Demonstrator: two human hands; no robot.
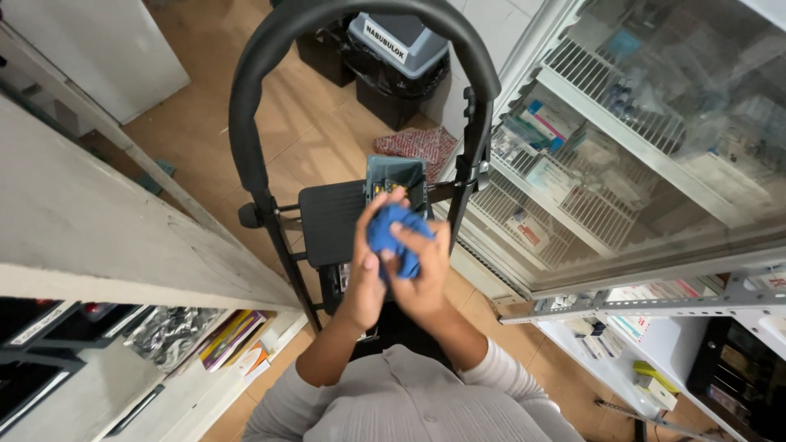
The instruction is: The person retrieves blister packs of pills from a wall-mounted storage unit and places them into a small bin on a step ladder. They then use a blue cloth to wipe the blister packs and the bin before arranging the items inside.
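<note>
Both my hands are pressed together in front of my chest around a crumpled blue cloth (395, 232). My left hand (365, 266) wraps the cloth from the left, fingers curled over its top. From the right, my right hand (426, 274) grips it with the thumb laid across the front. Directly below the hands stands a black step ladder (327, 217) with a tall curved handle (270, 57). A dark box-like item (395, 173) rests on the ladder's top step, just beyond my fingertips.
A white shelf unit (98, 213) runs along the left, with packets on lower shelves. On the right is a glass-door fridge (647, 139) with wire racks of boxed goods. A grey lidded bin (397, 49) and a red patterned cloth (422, 146) lie on the wooden floor ahead.
</note>
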